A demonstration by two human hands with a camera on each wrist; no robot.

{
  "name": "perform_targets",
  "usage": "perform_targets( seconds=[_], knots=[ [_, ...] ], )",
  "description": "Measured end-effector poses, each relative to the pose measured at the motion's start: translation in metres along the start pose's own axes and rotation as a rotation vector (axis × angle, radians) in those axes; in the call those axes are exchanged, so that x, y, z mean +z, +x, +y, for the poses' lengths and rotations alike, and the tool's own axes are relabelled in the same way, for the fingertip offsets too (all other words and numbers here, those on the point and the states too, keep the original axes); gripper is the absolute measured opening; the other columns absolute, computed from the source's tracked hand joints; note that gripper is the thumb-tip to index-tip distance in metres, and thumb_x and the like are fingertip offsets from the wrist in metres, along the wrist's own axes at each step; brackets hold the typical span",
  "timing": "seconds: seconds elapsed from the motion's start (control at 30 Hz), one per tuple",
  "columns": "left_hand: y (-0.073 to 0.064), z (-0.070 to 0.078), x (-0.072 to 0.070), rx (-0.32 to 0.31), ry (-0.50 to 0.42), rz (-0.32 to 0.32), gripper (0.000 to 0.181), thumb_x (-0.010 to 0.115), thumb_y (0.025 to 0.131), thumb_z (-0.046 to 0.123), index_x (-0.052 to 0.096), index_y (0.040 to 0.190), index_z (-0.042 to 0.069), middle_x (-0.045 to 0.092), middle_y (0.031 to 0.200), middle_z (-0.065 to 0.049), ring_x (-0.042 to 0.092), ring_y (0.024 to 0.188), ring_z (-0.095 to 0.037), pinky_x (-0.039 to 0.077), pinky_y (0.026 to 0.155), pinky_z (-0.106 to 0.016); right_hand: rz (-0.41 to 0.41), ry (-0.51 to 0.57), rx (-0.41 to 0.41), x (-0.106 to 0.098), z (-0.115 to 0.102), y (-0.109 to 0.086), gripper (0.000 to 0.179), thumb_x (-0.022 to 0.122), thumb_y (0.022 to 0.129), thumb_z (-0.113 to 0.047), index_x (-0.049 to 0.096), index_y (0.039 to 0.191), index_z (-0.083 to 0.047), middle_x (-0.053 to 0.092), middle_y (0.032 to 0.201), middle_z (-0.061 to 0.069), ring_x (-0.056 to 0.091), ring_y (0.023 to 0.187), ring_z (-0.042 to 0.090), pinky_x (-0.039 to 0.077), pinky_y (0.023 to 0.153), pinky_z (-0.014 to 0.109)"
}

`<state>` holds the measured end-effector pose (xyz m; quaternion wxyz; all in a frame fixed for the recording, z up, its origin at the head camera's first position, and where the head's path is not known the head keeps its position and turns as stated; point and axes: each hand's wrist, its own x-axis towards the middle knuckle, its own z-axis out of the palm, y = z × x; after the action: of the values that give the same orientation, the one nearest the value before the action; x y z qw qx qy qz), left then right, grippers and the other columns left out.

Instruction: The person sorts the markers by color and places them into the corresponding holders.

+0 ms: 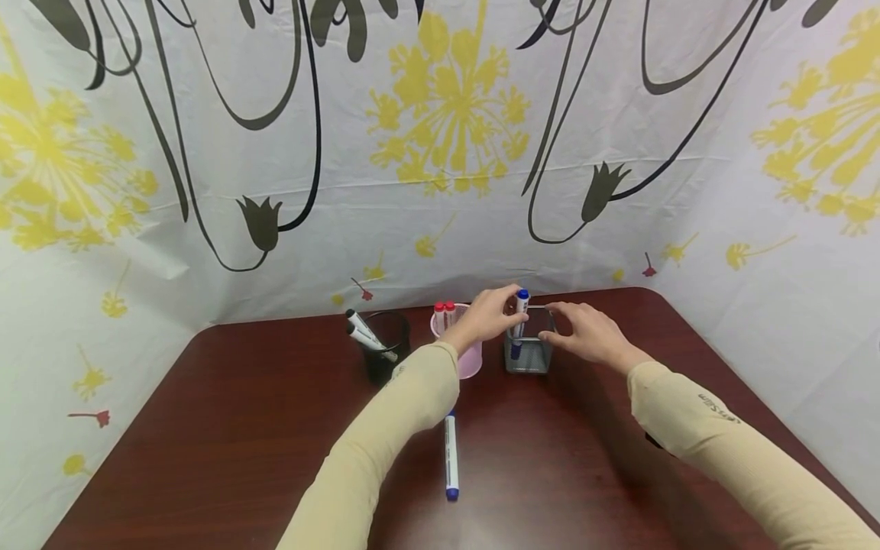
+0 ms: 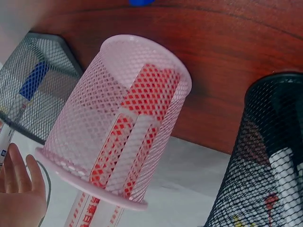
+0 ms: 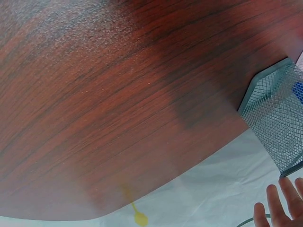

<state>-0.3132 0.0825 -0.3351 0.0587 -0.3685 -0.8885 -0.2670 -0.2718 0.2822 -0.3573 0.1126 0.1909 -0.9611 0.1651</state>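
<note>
My left hand (image 1: 483, 315) pinches a white marker with blue ends (image 1: 522, 301) near its top. The marker stands nearly upright, its lower blue end (image 2: 34, 81) inside a grey square mesh pen holder (image 1: 538, 359). At the holder's right side is my right hand (image 1: 590, 331), thumb and fingers spread about the rim. In the right wrist view its straight fingers (image 3: 285, 197) reach right up to the rim corner. A pink round mesh cup (image 2: 66, 130) with two red-capped markers (image 2: 152, 90) stands just left of the holder, partly behind my left wrist.
A black mesh cup (image 1: 392, 321) holding black-and-white markers (image 1: 364, 334) stands left of the pink cup. Another blue-ended marker (image 1: 451, 454) lies on the dark wooden table (image 1: 206, 428), nearer me. Patterned white sheeting (image 1: 385, 221) hangs behind the table and at its sides.
</note>
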Motion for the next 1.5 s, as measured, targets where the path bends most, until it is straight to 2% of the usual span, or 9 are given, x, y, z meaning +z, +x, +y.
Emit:
perform_targets(
  seconds=[0.33, 0.53, 0.67, 0.87, 1.1, 1.27, 1.5],
  knots=[
    [-0.01, -0.005, 0.009, -0.001, 0.003, -0.008, 0.032, 0.064, 0.082, 0.023, 0.054, 0.109, 0.01, 0.061, 0.088, -0.003, 0.056, 0.079, -0.015, 0.041, 0.067, -0.02, 0.007, 0.001, 0.001, 0.0, -0.001, -0.001, 0.058, 0.063, 0.079, -0.04, 0.05, 0.12, 0.0, 0.055, 0.111, 0.018, 0.048, 0.099, 0.033, 0.038, 0.08, 0.052],
    [-0.012, -0.009, 0.012, 0.0, 0.014, 0.005, 0.032, 0.064, 0.082, 0.025, 0.055, 0.11, 0.012, 0.06, 0.094, 0.001, 0.052, 0.079, -0.013, 0.04, 0.071, -0.022, 0.007, 0.006, 0.0, 0.001, -0.001, 0.0, 0.058, 0.063, 0.079, -0.04, 0.05, 0.119, 0.0, 0.054, 0.112, 0.018, 0.048, 0.1, 0.033, 0.038, 0.081, 0.052],
    [-0.012, -0.01, 0.015, 0.002, 0.011, 0.018, 0.031, 0.065, 0.081, 0.025, 0.057, 0.109, 0.013, 0.06, 0.092, 0.002, 0.053, 0.078, -0.013, 0.04, 0.07, -0.021, 0.005, 0.005, -0.003, 0.0, -0.001, 0.0, 0.058, 0.063, 0.079, -0.04, 0.05, 0.119, 0.0, 0.054, 0.113, 0.019, 0.048, 0.101, 0.033, 0.037, 0.082, 0.052],
    [-0.013, -0.01, 0.015, 0.007, -0.008, 0.028, 0.031, 0.065, 0.081, 0.022, 0.057, 0.109, 0.013, 0.06, 0.091, 0.003, 0.052, 0.079, -0.007, 0.04, 0.071, -0.019, 0.002, 0.004, -0.003, 0.0, -0.001, -0.001, 0.059, 0.063, 0.079, -0.04, 0.05, 0.12, 0.0, 0.054, 0.113, 0.019, 0.047, 0.101, 0.034, 0.037, 0.082, 0.053],
    [-0.015, -0.008, 0.011, 0.03, -0.06, 0.038, 0.034, 0.066, 0.08, 0.019, 0.056, 0.112, 0.011, 0.058, 0.089, 0.003, 0.053, 0.079, -0.008, 0.039, 0.069, -0.016, 0.004, -0.004, -0.007, 0.001, -0.001, 0.0, 0.058, 0.063, 0.079, -0.041, 0.05, 0.119, 0.0, 0.054, 0.112, 0.018, 0.048, 0.1, 0.033, 0.039, 0.08, 0.052],
    [-0.022, 0.0, 0.004, 0.065, -0.072, 0.062, 0.041, 0.065, 0.081, 0.021, 0.052, 0.118, 0.01, 0.055, 0.105, 0.0, 0.051, 0.095, -0.011, 0.039, 0.079, -0.018, 0.001, -0.006, -0.01, 0.0, -0.002, 0.0, 0.058, 0.063, 0.079, -0.04, 0.05, 0.12, 0.001, 0.054, 0.112, 0.018, 0.048, 0.1, 0.034, 0.038, 0.08, 0.052],
    [-0.043, 0.013, -0.007, 0.197, -0.056, 0.122, 0.039, 0.062, 0.083, 0.023, 0.052, 0.119, 0.01, 0.051, 0.114, 0.0, 0.044, 0.105, -0.01, 0.032, 0.089, -0.02, 0.004, -0.004, -0.015, 0.0, -0.002, -0.002, 0.059, 0.062, 0.08, -0.041, 0.05, 0.12, 0.0, 0.054, 0.112, 0.018, 0.049, 0.099, 0.034, 0.039, 0.078, 0.052]
  ],
)
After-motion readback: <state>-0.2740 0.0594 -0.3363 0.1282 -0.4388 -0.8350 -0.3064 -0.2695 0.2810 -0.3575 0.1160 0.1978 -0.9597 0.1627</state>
